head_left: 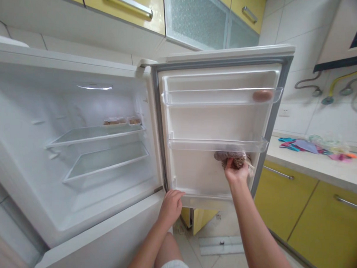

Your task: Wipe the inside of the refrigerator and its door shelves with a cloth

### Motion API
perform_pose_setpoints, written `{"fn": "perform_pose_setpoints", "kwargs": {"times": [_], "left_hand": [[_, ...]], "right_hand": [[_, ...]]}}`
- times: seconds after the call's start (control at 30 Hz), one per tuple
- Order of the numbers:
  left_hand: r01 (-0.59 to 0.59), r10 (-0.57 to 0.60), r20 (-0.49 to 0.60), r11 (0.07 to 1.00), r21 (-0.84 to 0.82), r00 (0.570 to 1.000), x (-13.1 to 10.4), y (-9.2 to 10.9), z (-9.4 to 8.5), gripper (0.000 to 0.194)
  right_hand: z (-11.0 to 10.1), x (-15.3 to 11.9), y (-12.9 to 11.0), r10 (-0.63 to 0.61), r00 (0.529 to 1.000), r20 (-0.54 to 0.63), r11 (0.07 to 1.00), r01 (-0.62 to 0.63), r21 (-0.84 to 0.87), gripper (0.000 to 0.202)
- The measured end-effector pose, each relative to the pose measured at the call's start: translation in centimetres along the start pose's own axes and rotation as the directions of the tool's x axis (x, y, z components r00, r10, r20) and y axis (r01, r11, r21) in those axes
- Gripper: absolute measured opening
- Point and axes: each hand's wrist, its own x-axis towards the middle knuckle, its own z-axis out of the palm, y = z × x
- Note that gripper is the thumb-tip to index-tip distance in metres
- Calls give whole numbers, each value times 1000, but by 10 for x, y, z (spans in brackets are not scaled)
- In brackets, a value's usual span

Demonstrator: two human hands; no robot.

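Note:
My right hand [238, 173] is closed round a bunched brown-grey cloth [229, 155] with a rough, nubby texture. It holds the cloth up against the inner side of the open refrigerator door [197, 170], just below the lower clear door shelf [204, 145]. At the door's lower hinge-side corner, my left hand [172, 202] has its fingers curled over the bottom edge. A reddish-brown, egg-like object [262, 96] sits at the right end of the upper clear door shelf [203, 96].
Inside the refrigerator [28, 144] are two glass shelves; small packages [116, 121] stand at the back of the upper one. Colourful cloths [305, 146] lie on the counter [285, 159] at right. A white strip-like panel [221, 245] is on the floor below the door.

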Motion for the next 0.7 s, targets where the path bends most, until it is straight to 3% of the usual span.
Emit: {"fn": "perform_pose_setpoints", "kwargs": {"times": [0.17,0.27,0.3,0.37,0.43,0.47,0.7], "left_hand": [[5,-5,3,1000,-7,1000,0,2,0,43],[2,-2,13,1000,-6,1000,0,3,-1,42],[3,-3,12,1000,-5,1000,0,3,-1,42],[6,-6,4,1000,-5,1000,1,4,-1,42],[9,-9,-10,1000,-8,1000,1,3,1,43],[9,-9,-19,1000,-7,1000,1,3,1,43],[-6,6,-27,1000,25,1000,2,-2,6,42]], "right_hand": [[-8,1,4,-107,994,12,949,106,-296,63],[-10,-9,4,-143,981,135,830,193,-524,49],[-9,-13,3,-141,962,234,721,262,-642,41],[-4,-22,1,-65,888,454,404,440,-802,31],[7,-34,3,62,803,593,133,582,-802,27],[15,-41,7,105,776,622,77,618,-783,27],[73,-87,50,235,699,675,82,678,-730,33]]}}
